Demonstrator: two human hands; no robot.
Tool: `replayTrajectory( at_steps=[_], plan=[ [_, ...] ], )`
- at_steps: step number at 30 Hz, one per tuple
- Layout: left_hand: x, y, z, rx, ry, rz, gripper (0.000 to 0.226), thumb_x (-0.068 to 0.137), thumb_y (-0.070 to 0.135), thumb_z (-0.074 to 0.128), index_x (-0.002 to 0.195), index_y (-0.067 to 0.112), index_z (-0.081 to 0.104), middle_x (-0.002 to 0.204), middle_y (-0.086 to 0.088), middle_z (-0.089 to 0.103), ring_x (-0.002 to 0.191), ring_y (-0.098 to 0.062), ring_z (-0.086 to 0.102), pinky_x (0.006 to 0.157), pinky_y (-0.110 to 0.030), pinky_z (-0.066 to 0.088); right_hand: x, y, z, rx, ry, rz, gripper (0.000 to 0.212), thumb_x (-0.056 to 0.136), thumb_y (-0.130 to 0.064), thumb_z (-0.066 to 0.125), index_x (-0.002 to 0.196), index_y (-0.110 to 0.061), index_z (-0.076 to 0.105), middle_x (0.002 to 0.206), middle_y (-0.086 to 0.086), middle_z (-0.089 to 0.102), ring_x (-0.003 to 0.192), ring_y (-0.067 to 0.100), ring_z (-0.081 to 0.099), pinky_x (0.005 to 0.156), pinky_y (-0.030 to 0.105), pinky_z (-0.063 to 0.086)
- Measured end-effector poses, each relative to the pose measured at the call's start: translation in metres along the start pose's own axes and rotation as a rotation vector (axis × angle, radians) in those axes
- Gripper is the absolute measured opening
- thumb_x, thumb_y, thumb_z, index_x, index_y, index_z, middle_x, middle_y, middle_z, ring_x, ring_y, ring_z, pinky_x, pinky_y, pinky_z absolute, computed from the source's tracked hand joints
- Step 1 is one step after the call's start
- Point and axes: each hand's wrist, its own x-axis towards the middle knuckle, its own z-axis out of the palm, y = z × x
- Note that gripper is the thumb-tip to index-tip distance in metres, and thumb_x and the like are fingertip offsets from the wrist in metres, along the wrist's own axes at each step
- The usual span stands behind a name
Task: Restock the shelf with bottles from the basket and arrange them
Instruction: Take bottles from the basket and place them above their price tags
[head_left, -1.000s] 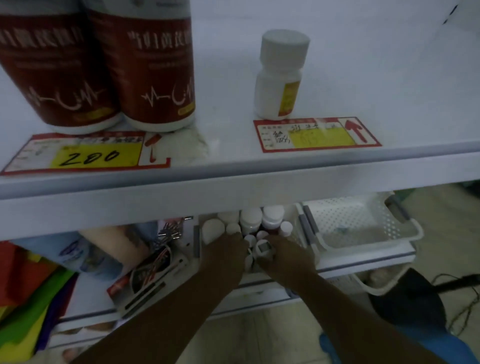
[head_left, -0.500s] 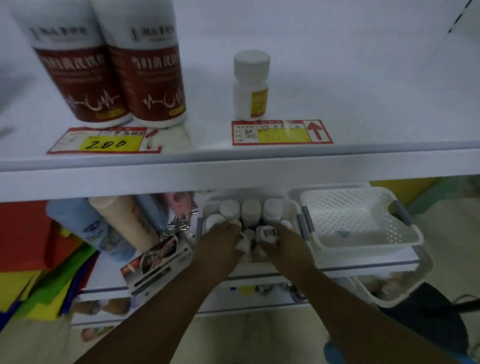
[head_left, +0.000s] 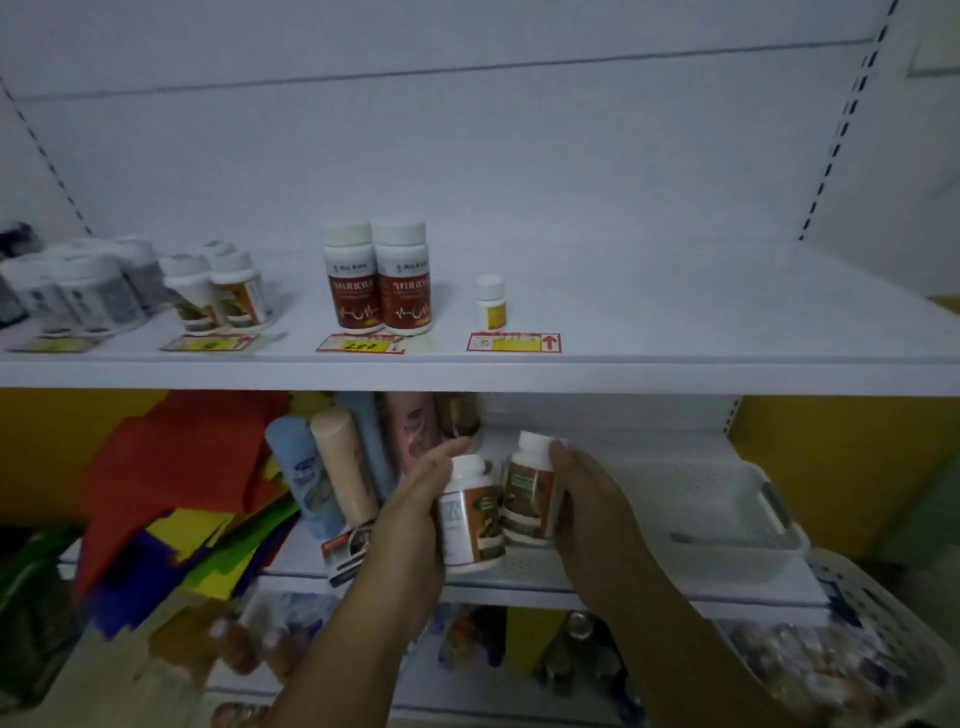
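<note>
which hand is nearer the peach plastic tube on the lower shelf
Left. The left hand, holding a white-capped brown-label bottle, is just right of the peach plastic tube; the right hand, holding a second such bottle, is farther right.

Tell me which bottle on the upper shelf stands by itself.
The small white bottle with the yellow label, behind the red-arrow price tag. It is the smallest and stands alone; the red-labelled bottles to its left stand as a pair.

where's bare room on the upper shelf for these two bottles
Widest bare stretch: the white upper shelf right of the small yellow-labelled white bottle. A narrower gap separates that bottle from the two tall red-labelled bottles. Left of those, orange-labelled bottles and grey-labelled jars crowd it.
</note>
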Motion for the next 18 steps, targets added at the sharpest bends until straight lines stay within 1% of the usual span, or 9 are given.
replayTrajectory(
  at_steps=[1, 3, 5, 6, 8, 10, 12, 16, 18],
  plan=[
    [-0.011, 0.006, 0.004, 0.013, -0.010, 0.023, 0.026, 0.095, 0.023, 0.044, 0.106, 0.019, 0.067, 0.093, -0.008, 0.075, 0.080, -0.023, 0.070, 0.081, -0.041, 0.053, -0.008, -0.005, 0.004, 0.027, -0.020, 0.011, 0.031, 0.092, -0.033, 0.051, 0.106, -0.010, 0.064, 0.097, 0.015, 0.072, 0.087, 0.031, 0.068, 0.080, 0.049, 0.056],
    [-0.030, 0.015, 0.010, 0.054, 0.000, 0.078, 0.026, 0.091, 0.030, 0.052, 0.110, 0.019, 0.066, 0.097, -0.007, 0.075, 0.084, -0.023, 0.071, 0.078, -0.038, 0.056, -0.024, -0.014, 0.012, 0.045, -0.080, 0.029, 0.038, 0.093, -0.038, 0.046, 0.110, -0.009, 0.063, 0.097, 0.016, 0.072, 0.080, 0.027, 0.069, 0.071, 0.040, 0.056],
    [-0.046, 0.024, 0.011, 0.095, 0.020, 0.111, 0.042, 0.079, 0.037, 0.060, 0.116, 0.018, 0.063, 0.105, -0.010, 0.073, 0.095, -0.027, 0.070, 0.082, -0.040, 0.054, -0.037, -0.022, 0.019, 0.053, -0.160, 0.022, 0.038, 0.093, -0.040, 0.045, 0.109, -0.010, 0.064, 0.096, 0.016, 0.073, 0.077, 0.026, 0.070, 0.067, 0.036, 0.055],
    [-0.053, 0.028, 0.011, 0.095, 0.025, 0.115, 0.050, 0.073, 0.038, 0.062, 0.118, 0.016, 0.062, 0.107, -0.012, 0.072, 0.099, -0.029, 0.068, 0.085, -0.042, 0.054, -0.043, -0.027, 0.024, 0.045, -0.193, 0.007, 0.038, 0.093, -0.040, 0.046, 0.108, -0.011, 0.064, 0.095, 0.016, 0.073, 0.079, 0.027, 0.070, 0.069, 0.038, 0.055],
    [-0.065, 0.036, 0.007, 0.080, 0.023, 0.130, 0.056, 0.069, 0.036, 0.063, 0.119, 0.012, 0.061, 0.108, -0.016, 0.071, 0.100, -0.032, 0.067, 0.086, -0.043, 0.053, -0.053, -0.032, 0.033, 0.001, -0.242, -0.025, 0.040, 0.086, -0.044, 0.051, 0.105, -0.013, 0.066, 0.093, 0.015, 0.074, 0.083, 0.030, 0.071, 0.076, 0.043, 0.056],
    [-0.075, 0.045, 0.000, 0.061, 0.042, 0.167, 0.049, 0.069, 0.033, 0.063, 0.114, 0.013, 0.063, 0.101, -0.014, 0.073, 0.091, -0.028, 0.070, 0.077, -0.038, 0.054, -0.063, -0.036, 0.046, -0.056, -0.290, -0.066, 0.049, 0.077, -0.049, 0.053, 0.107, -0.012, 0.065, 0.095, 0.015, 0.074, 0.089, 0.033, 0.070, 0.084, 0.047, 0.055],
    [-0.082, 0.055, -0.008, 0.044, 0.064, 0.208, 0.041, 0.070, 0.030, 0.063, 0.108, 0.016, 0.065, 0.095, -0.010, 0.075, 0.085, -0.024, 0.071, 0.072, -0.035, 0.056, -0.069, -0.038, 0.060, -0.115, -0.336, -0.090, 0.054, 0.075, -0.052, 0.053, 0.110, -0.012, 0.064, 0.100, 0.016, 0.073, 0.095, 0.035, 0.069, 0.090, 0.052, 0.052],
    [-0.090, 0.079, -0.033, 0.043, 0.077, 0.258, 0.039, 0.069, 0.026, 0.064, 0.105, 0.014, 0.066, 0.096, -0.012, 0.074, 0.082, -0.023, 0.072, 0.067, -0.034, 0.058, -0.074, -0.038, 0.090, -0.159, -0.393, -0.144, 0.053, 0.074, -0.054, 0.051, 0.109, -0.016, 0.065, 0.100, 0.013, 0.073, 0.095, 0.034, 0.069, 0.090, 0.057, 0.051],
    [-0.089, 0.090, -0.051, 0.071, 0.089, 0.273, 0.042, 0.067, 0.028, 0.066, 0.107, 0.016, 0.066, 0.099, -0.010, 0.074, 0.087, -0.023, 0.072, 0.070, -0.036, 0.056, -0.073, -0.034, 0.108, -0.153, -0.411, -0.148, 0.051, 0.075, -0.051, 0.053, 0.110, -0.016, 0.064, 0.101, 0.012, 0.073, 0.094, 0.033, 0.070, 0.089, 0.057, 0.052]
  ],
)
